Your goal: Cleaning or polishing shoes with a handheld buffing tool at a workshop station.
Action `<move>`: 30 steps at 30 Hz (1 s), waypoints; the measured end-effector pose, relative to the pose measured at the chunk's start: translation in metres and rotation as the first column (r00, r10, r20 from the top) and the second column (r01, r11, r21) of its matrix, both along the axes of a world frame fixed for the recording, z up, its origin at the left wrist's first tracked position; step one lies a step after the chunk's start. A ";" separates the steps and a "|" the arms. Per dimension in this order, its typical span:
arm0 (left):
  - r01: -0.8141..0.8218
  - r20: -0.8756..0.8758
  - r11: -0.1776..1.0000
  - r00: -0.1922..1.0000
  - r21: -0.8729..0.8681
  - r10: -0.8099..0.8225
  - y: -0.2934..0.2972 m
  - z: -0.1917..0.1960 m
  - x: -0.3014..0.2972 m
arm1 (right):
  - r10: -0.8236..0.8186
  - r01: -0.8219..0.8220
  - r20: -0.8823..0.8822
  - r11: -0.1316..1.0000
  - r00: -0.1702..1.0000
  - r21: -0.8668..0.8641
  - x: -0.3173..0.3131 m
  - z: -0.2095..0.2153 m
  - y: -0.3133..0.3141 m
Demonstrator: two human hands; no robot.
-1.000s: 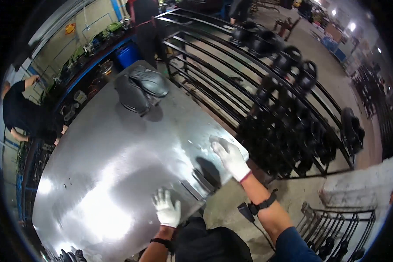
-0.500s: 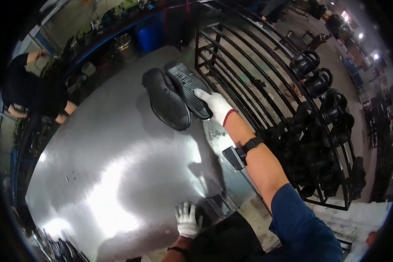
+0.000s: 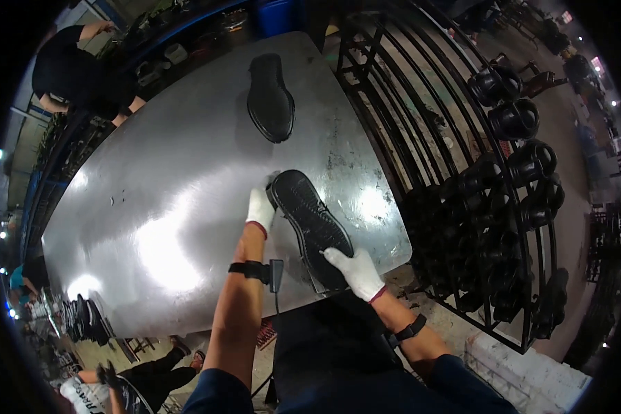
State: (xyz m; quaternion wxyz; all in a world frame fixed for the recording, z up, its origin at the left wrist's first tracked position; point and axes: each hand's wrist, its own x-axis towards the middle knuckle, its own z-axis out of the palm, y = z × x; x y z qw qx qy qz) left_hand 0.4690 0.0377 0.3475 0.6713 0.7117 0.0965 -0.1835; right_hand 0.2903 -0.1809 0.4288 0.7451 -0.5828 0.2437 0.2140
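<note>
Both hands wear white knitted gloves. A black shoe sole (image 3: 309,221) slants in front of me over the near part of the metal table. My right hand (image 3: 359,272) grips its near end, thumb on top. At the far end, my left hand (image 3: 260,209) closes on the left edge; its fingers are partly hidden behind the sole. A second black shoe sole (image 3: 272,100) lies by itself farther back on the shiny metal table (image 3: 207,165), out of reach of both hands.
Along the right stands a black metal rack (image 3: 414,90) loaded with black shoes (image 3: 531,162). A person in black (image 3: 79,72) stands beyond the table's left edge. Another person (image 3: 127,386) is at the lower left, near a stack of dark pieces (image 3: 86,321).
One sole has come toward me in my right hand, away from the other sole. My left hand has moved from the table's near edge up to the sole and taken hold of it.
</note>
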 end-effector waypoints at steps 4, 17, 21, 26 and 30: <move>0.003 0.044 0.984 0.999 0.177 -0.011 0.003 -0.013 -0.023 | -0.034 0.046 0.119 0.994 0.992 -0.098 -0.053 -0.009 0.009; 0.306 0.069 0.656 0.875 0.690 -0.480 -0.039 -0.054 -0.079 | 0.487 -0.225 0.014 0.429 0.873 -0.875 0.035 0.068 0.056; 0.105 0.091 0.986 0.989 0.131 -0.117 -0.042 -0.036 -0.102 | 0.575 -0.036 0.103 0.225 0.812 -0.974 0.015 0.048 0.067; -0.134 0.478 0.990 0.873 0.050 0.094 -0.061 0.081 -0.197 | 0.628 0.265 0.551 0.494 0.550 -0.828 -0.131 0.054 0.007; -0.073 0.489 0.997 0.870 0.002 0.062 -0.059 0.080 -0.234 | 0.815 0.018 0.514 0.529 0.269 -0.848 -0.176 0.074 -0.095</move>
